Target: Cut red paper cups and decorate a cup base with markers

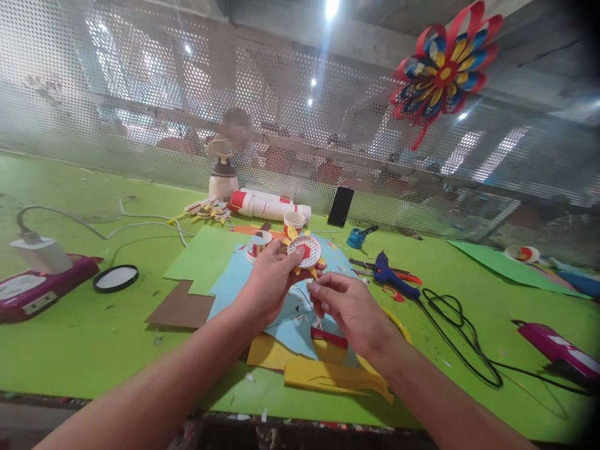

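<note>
My left hand (pixel 272 272) grips a paper turtle (pixel 309 255) above the middle of the table. Its round shell is white with small dots and a red centre, and yellow paper points stick out around the rim. The left thumb presses on the shell. Just below the turtle, my right hand (pixel 344 303) is closed, thumb and fingertips pinched close to a yellow point; what they hold, if anything, is too small to make out. Beneath both hands lie light blue paper (pixel 281 328) with scraps, and yellow paper (pixel 323 378) nearer the table edge.
Paper cups (pixel 294 222) stand behind the hands. A blue glue gun (pixel 394 278) with a looping black cord lies to the right, beside scissors. Farther back are a phone (pixel 340 206) and a blue tape dispenser (pixel 357 238). At left sits a purple power strip (pixel 51 294).
</note>
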A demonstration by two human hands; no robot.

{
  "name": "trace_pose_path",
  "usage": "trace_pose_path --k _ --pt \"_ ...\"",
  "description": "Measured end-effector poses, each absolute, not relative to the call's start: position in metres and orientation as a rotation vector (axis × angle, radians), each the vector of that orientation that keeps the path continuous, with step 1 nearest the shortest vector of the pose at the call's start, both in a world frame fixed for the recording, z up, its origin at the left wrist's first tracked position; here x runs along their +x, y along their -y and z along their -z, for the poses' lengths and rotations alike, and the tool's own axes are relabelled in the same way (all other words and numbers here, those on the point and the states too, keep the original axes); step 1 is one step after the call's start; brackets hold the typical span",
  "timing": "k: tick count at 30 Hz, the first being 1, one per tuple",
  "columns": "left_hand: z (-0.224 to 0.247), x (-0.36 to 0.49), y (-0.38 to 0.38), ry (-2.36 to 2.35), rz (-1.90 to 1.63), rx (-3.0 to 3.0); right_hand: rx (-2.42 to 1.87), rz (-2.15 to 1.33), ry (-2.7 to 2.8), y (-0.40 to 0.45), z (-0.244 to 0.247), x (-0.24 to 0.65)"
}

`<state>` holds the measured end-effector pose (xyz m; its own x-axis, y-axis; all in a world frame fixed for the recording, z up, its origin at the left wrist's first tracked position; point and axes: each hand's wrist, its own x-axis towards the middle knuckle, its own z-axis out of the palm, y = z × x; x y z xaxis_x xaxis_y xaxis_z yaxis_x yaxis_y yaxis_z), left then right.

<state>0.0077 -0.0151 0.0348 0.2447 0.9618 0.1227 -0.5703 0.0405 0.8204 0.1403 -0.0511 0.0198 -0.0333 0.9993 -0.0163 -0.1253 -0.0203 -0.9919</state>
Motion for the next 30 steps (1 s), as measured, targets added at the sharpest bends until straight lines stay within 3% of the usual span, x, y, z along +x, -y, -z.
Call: trace_pose_path --k 6,10,14,20,30 --pt "-0.033 0.003 0.009 -0.565 -1.266 0.885 -1.386 -1.307 1.773 0.070 -0.027 0.154" --pt "-0.031 0.001 0.006 -0.554 -1.196 0.912 -1.351 -1.045 2.169 0.080 -0.043 0.176" --pt "-0.027 0.002 0.006 -0.560 -1.130 0.962 -1.378 -0.891 2.168 0.068 -0.059 0.201" --pt "-0.020 0.004 0.005 -0.527 -1.026 1.052 -1.386 -1.007 1.562 0.036 -0.053 0.207" --pt "-0.019 0.009 0.011 -0.499 -0.970 1.126 -1.303 -1.088 1.555 0.032 -0.043 0.189"
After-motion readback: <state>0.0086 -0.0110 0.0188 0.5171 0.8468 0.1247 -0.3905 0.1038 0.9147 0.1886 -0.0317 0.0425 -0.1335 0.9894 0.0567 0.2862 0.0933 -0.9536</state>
